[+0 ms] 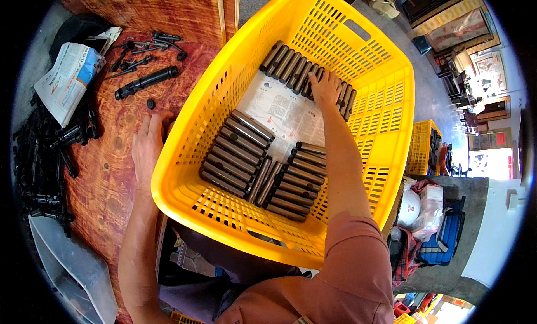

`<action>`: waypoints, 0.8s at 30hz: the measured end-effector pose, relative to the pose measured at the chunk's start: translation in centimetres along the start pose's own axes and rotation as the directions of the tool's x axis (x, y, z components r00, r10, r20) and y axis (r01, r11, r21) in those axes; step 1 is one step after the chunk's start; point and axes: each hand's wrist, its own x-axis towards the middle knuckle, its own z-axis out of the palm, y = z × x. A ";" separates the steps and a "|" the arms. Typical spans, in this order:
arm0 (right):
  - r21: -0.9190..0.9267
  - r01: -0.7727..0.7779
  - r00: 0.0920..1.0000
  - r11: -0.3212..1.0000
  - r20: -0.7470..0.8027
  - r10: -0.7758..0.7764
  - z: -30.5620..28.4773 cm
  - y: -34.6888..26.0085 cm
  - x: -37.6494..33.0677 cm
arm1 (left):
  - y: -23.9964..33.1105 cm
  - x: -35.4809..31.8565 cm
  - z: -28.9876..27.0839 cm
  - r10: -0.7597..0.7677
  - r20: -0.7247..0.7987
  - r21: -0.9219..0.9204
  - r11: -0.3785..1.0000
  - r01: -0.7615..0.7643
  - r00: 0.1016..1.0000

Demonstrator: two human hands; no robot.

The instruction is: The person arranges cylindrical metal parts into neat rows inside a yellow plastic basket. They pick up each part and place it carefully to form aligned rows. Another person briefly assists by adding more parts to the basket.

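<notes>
A yellow plastic basket (172, 173) with slotted walls stands tilted in front of me, lined with printed paper (279, 103). Dark metal tubes lie in rows on that paper: a far row (289, 66), a near-left stack (232, 156) and a near-right stack (296, 184). My right hand (326, 90) reaches in over the far row, fingers spread and touching the tubes; its palm side is hidden. Outside the basket's left wall, my left hand (148, 142) rests on the reddish wooden tabletop (114, 173), its fingers loosely bent and apart, holding nothing visible.
On the tabletop lie a black ribbed cylinder (146, 82), small black parts (159, 44) and a small black cap (150, 104). A heap of black parts (42, 150) and folded paper (70, 80) are at the left. Another yellow crate (420, 148) stands at the right.
</notes>
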 end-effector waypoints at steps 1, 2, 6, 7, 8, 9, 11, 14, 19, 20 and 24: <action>-0.009 -0.019 1.000 1.000 -0.003 0.019 -0.5 0.3 0.1 | 0.1 0.1 -0.1 0.003 0.008 -0.011 1.000 -0.003 1.000; 0.038 -0.026 0.998 0.999 -0.064 0.029 0.5 1.9 0.9 | 0.1 0.2 -0.1 0.006 0.017 -0.022 1.000 -0.006 1.000; 0.061 -0.125 0.991 0.990 0.061 0.121 -0.1 3.8 0.1 | 0.2 0.2 -0.2 -0.021 0.035 -0.069 0.997 0.024 0.999; 0.055 -0.119 0.992 0.991 0.052 0.116 0.2 4.2 0.1 | 0.3 0.2 -0.2 -0.026 0.032 -0.055 0.998 0.027 0.999; 0.050 -0.113 0.993 0.992 0.043 0.111 0.5 4.5 0.1 | 0.4 0.3 -0.2 -0.030 0.029 -0.040 0.999 0.031 0.999; 0.045 -0.106 0.994 0.993 0.039 0.104 0.6 4.4 -0.1 | 0.3 0.2 -0.2 -0.014 0.019 -0.036 0.999 0.015 1.000; 0.059 -0.113 0.994 0.992 0.008 0.113 0.4 4.6 0.1 | 0.1 0.2 -0.1 0.016 -0.001 -0.028 0.999 -0.016 1.000; 0.025 -0.114 0.992 0.993 -0.046 0.115 1.5 6.1 0.5 | 0.5 0.3 -0.2 -0.013 0.020 -0.070 0.997 0.014 1.000; 0.053 -0.148 0.989 0.988 -0.013 0.149 0.6 6.0 0.1 | 0.2 0.2 -0.2 -0.017 0.023 -0.076 0.997 0.019 1.000; 0.074 -0.163 0.986 0.984 -0.030 0.166 0.6 6.1 0.1 | 0.2 0.2 -0.3 -0.029 0.030 -0.074 0.997 0.031 0.999; 0.107 -0.162 0.986 0.981 0.057 0.156 1.0 8.0 0.4 | -0.5 0.2 0.3 0.060 -0.022 -0.058 0.996 -0.061 0.998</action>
